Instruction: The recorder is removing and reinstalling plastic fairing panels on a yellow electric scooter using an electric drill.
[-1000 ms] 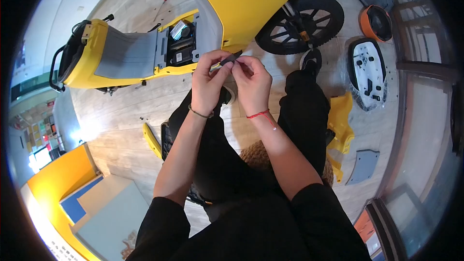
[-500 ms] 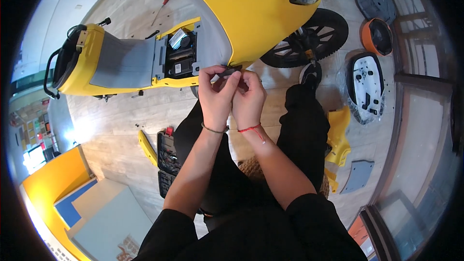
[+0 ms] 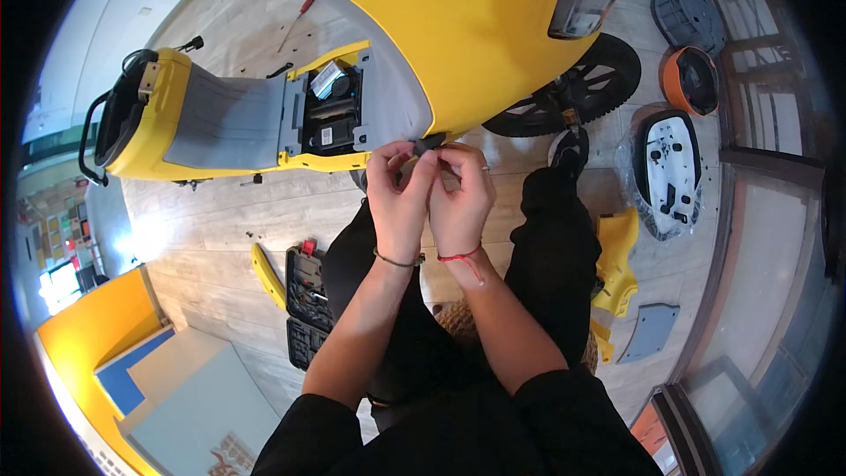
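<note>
A yellow electric scooter [image 3: 458, 26] stands across the upper part of the view, with a grey footboard area and an uncovered compartment [image 3: 333, 110] holding black parts. At the lower edge of its front body, my two hands are close together. My left hand [image 3: 398, 198] pinches a small dark piece [image 3: 426, 144], of a kind I cannot make out. Beside it, my right hand [image 3: 460, 198] has its fingertips closed on the same piece. The piece touches or nearly touches the yellow panel edge; fingers partly cover it.
An open tool case [image 3: 306, 300] and a curved yellow strip [image 3: 268, 275] lie left of my legs. A red-handled screwdriver [image 3: 307, 5] is beyond the scooter. To the right are an orange helmet [image 3: 677, 79], a white-and-black panel [image 3: 670, 167], yellow panels [image 3: 619, 247] and a grey panel [image 3: 649, 332].
The scooter's front body and headlight sit further right and lower in view, and the front wheel looks shifted. My hands are slightly lower, with the dark piece now up against the panel edge.
</note>
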`<state>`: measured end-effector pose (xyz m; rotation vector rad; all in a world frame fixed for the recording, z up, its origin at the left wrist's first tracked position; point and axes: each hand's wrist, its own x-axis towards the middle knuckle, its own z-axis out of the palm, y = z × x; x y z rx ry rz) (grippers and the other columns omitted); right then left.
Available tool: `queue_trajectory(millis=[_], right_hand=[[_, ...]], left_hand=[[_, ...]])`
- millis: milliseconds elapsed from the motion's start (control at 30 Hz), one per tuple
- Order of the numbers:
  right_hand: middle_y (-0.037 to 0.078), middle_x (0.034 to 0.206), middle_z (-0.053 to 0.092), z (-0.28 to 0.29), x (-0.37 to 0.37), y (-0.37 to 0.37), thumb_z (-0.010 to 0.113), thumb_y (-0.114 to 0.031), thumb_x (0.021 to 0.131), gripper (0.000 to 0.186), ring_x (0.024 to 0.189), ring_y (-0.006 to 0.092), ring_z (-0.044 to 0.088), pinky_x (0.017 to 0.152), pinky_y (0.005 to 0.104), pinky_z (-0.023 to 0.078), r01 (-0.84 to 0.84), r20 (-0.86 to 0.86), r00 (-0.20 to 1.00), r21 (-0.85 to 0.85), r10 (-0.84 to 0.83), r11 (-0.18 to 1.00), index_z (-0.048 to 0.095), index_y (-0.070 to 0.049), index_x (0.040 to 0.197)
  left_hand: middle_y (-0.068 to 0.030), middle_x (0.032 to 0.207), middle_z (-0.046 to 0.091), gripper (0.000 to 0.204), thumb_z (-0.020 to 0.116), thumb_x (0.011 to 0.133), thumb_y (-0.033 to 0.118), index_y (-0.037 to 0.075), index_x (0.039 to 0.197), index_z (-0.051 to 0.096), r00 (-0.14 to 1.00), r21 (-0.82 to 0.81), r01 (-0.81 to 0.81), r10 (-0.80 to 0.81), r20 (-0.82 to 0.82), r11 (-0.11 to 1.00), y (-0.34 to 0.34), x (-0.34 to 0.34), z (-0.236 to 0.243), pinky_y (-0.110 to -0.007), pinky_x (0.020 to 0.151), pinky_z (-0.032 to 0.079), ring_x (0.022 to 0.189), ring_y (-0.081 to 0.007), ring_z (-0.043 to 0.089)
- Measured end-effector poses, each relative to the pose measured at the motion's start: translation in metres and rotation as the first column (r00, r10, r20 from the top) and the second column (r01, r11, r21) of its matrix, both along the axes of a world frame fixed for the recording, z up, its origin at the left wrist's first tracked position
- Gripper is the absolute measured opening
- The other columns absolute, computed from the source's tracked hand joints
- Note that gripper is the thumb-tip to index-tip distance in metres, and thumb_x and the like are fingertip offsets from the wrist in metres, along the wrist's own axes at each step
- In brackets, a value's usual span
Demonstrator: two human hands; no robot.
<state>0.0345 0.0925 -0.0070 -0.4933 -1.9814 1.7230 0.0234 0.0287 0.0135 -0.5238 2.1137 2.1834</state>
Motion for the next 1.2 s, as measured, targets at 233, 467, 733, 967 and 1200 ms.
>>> queue_trajectory(millis=[233, 467, 733, 967, 1200], right_hand=[[0.011, 0.087, 0.061, 0.002, -0.003, 0.005, 0.064, 0.002, 0.076, 0.013, 0.075, 0.0210, 0.062, 0.066, 0.0294, 0.050, 0.008, -0.060, 0.998, 0.130, 0.000, 0.992, 0.058, -0.001, 0.087], [0.008, 0.087, 0.062, 0.000, 0.004, -0.001, 0.061, 0.003, 0.080, 0.012, 0.078, 0.0125, 0.061, 0.068, 0.0253, 0.050, 0.041, 0.156, 0.988, -0.257, 0.000, 0.965, 0.058, 0.001, 0.091], [0.007, 0.084, 0.063, 0.001, 0.003, -0.007, 0.063, -0.001, 0.080, 0.010, 0.073, 0.0113, 0.061, 0.065, 0.0238, 0.049, 0.110, 0.112, 0.992, -0.536, -0.059, 0.837, 0.060, 0.002, 0.090], [0.013, 0.090, 0.062, 0.003, 0.001, -0.009, 0.063, 0.002, 0.078, 0.010, 0.077, 0.0224, 0.063, 0.066, 0.0289, 0.051, 0.128, 0.044, 0.992, -0.206, -0.122, 0.970, 0.059, 0.000, 0.087], [0.014, 0.090, 0.062, 0.004, 0.001, -0.005, 0.063, 0.003, 0.077, 0.012, 0.080, 0.0250, 0.062, 0.070, 0.0311, 0.049, 0.112, 0.013, 0.994, -0.220, -0.112, 0.969, 0.059, -0.001, 0.088]], left_hand=[[-0.0049, 0.080, 0.058, 0.025, 0.064, 0.084, 0.019, 0.002, 0.097, 0.051, 0.984, 0.226, -0.117, 0.082, 0.159, 0.967, 0.001, -0.010, 0.011, -0.020, 0.066, 0.040, 0.074, -0.0080, 0.052], [-0.0069, 0.087, 0.058, 0.023, 0.065, 0.083, 0.014, 0.003, 0.098, 0.050, 0.995, 0.245, -0.086, 0.070, 0.074, 0.966, 0.003, -0.008, 0.012, -0.021, 0.071, 0.040, 0.080, -0.0090, 0.052], [-0.0036, 0.091, 0.055, 0.020, 0.062, 0.084, 0.011, 0.004, 0.099, 0.050, 0.996, 0.203, -0.076, 0.065, 0.058, 0.976, 0.006, -0.006, 0.012, -0.021, 0.073, 0.039, 0.085, -0.0087, 0.050], [-0.0029, 0.091, 0.055, 0.019, 0.060, 0.086, 0.012, 0.003, 0.100, 0.051, 0.999, 0.179, -0.040, 0.037, 0.024, 0.983, 0.008, -0.006, 0.015, -0.018, 0.068, 0.039, 0.082, -0.0072, 0.050], [-0.0050, 0.096, 0.054, 0.016, 0.054, 0.087, 0.006, 0.002, 0.102, 0.050, 0.995, 0.021, 0.073, -0.072, -0.071, 0.997, 0.009, -0.004, 0.021, -0.024, 0.083, 0.039, 0.090, -0.0117, 0.050]])
